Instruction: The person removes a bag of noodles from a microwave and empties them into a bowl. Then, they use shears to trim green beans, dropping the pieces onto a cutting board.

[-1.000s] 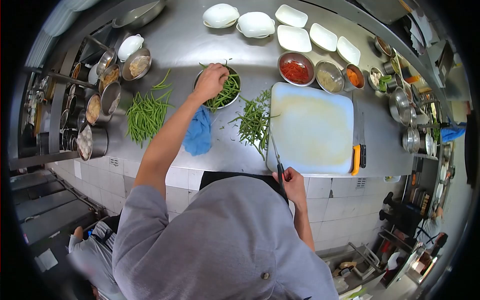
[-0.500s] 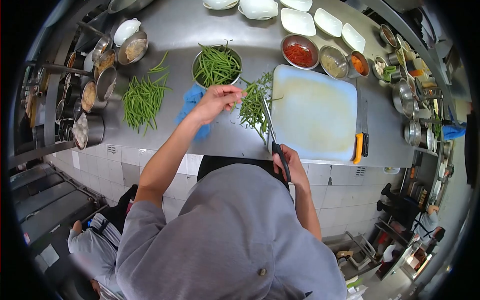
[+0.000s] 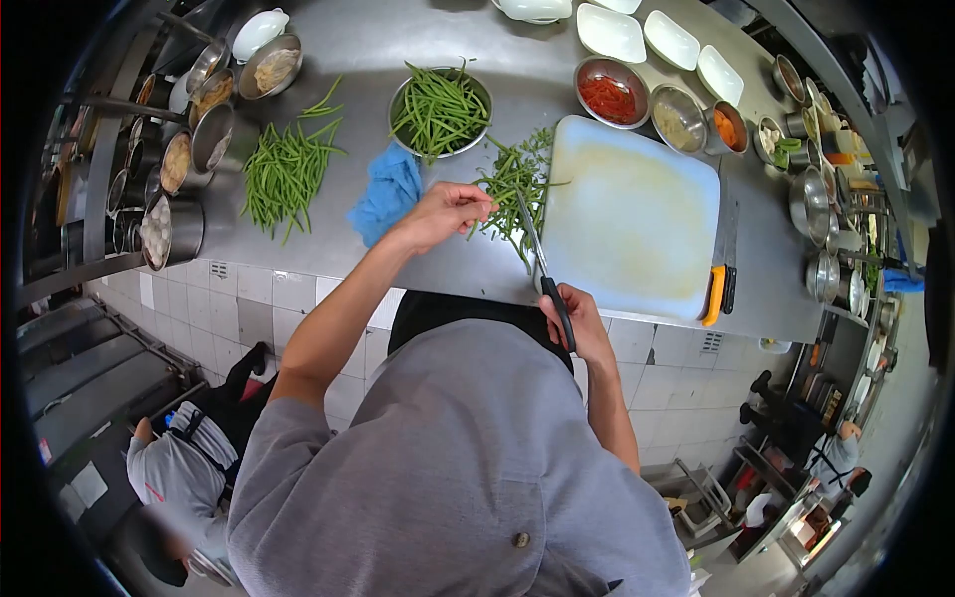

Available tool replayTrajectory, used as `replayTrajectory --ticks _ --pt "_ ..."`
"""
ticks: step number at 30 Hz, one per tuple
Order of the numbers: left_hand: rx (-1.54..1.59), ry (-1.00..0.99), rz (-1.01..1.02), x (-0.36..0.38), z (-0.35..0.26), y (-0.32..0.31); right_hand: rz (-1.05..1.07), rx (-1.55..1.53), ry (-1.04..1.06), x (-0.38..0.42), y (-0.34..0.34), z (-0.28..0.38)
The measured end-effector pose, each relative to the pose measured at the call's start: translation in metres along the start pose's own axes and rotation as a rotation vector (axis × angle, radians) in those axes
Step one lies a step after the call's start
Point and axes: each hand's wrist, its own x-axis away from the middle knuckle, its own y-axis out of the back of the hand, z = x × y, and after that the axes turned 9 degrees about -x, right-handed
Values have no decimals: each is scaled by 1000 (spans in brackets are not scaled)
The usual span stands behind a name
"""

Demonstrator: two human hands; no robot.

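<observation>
R grip (image 3: 580,324) closed rnd scissors (image 3: 553,298)

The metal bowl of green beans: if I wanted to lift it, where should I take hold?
I'd grip the bowl by its rim, coming from its left and right sides together. It is round and upright, with no handle showing. Green beans heap up inside and some poke over the near edge, so a hold there might knock them loose.

the black-handled scissors (image 3: 544,281) slant, blades over that scrappy heap of green trimmings (image 3: 510,182), while slender beans (image 3: 441,107) mound up in the metal bowl (image 3: 481,133) and another bean pile (image 3: 290,179) sprawls farther left.
</observation>
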Motion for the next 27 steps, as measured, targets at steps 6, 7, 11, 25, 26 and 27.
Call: replayTrajectory --ticks 6,7,11,25,26,27 --pt "611 -151 -165 -9 3 -13 -36 -51 38 3 8 -22" --pt "674 -179 -186 -11 2 -13 -26 -62 34 4 8 -20" --pt "798 -259 -209 -16 5 -20 68 -63 23 10 5 -10" --pt "765 -161 -271 -17 22 -38 17 -11 -28 -5 -3 -3" --pt "758 -155 -285 -16 26 -36 -1 -11 -33 -5 -3 -4" --pt "742 -164 -290 -13 30 -33 -16 -10 -36 -4 -4 -6"
